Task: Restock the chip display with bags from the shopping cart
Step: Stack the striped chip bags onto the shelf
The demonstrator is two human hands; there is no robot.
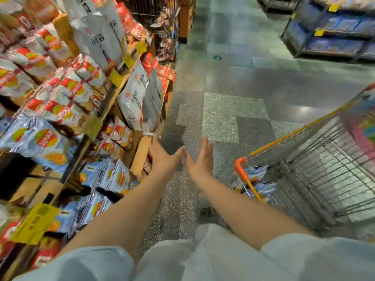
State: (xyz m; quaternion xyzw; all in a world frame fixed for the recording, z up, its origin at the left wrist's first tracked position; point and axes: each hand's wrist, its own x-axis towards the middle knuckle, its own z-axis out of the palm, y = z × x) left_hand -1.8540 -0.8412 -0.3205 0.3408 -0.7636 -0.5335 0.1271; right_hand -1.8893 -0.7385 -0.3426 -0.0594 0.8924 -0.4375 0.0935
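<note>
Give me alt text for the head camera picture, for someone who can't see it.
A person's left hand and right hand reach forward open and empty over a speckled floor. To their left stands a chip display packed with bags; to their right, a wire shopping cart with an orange handle.

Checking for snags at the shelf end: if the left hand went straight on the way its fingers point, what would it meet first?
Probably the white hanging chip bag: the left hand is open, fingertips just under its bottom edge beside the wooden shelf post. Depth is unclear, so it might pass in front.
</note>
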